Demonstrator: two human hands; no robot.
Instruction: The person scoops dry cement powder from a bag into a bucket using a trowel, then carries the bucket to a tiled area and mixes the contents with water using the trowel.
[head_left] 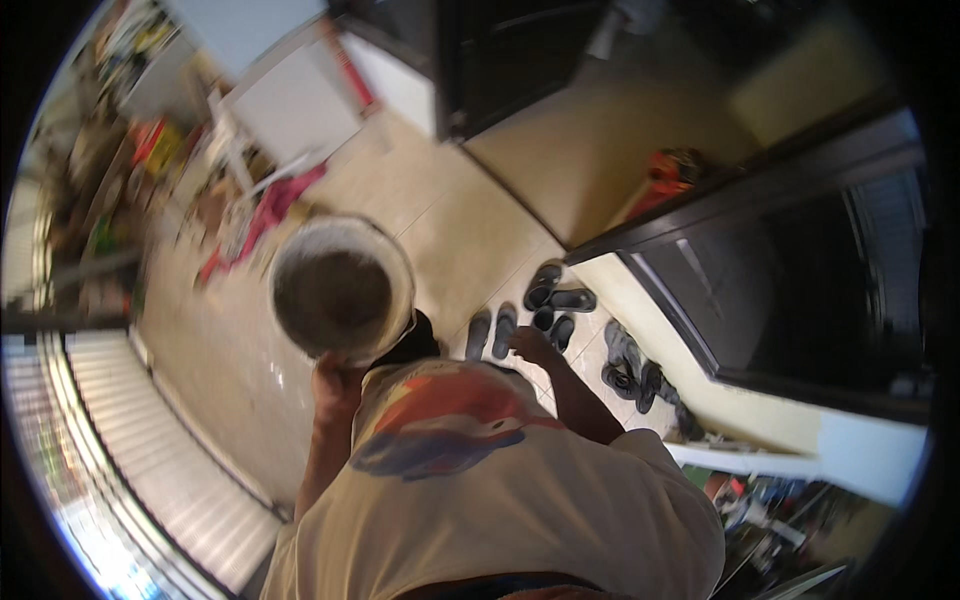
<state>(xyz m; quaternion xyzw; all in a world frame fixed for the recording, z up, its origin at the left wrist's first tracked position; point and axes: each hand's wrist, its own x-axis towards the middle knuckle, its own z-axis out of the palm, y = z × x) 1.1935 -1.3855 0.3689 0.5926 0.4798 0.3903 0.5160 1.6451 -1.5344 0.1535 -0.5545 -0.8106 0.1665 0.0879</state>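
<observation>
A round white bucket (402, 268) with a dark grey, blurred inside is in front of me, a little left of the middle. My left hand (338, 378) grips its near rim, the fingers partly hidden by the bucket. The bucket is beside my dark-clad leg (412, 340). My right hand (533, 346) hangs on the right with its fingers curled, and nothing shows in it. Below it on the tiled floor are dark sandals (502, 330) and black slippers (543, 285).
Grey shoes (622, 360) stand along the wall on the right. A dark-framed doorway (570, 250) opens ahead. At the far left lies clutter with a pink cloth (275, 205) near a white panel (295, 100). A slatted shutter (190, 460) runs along the near left.
</observation>
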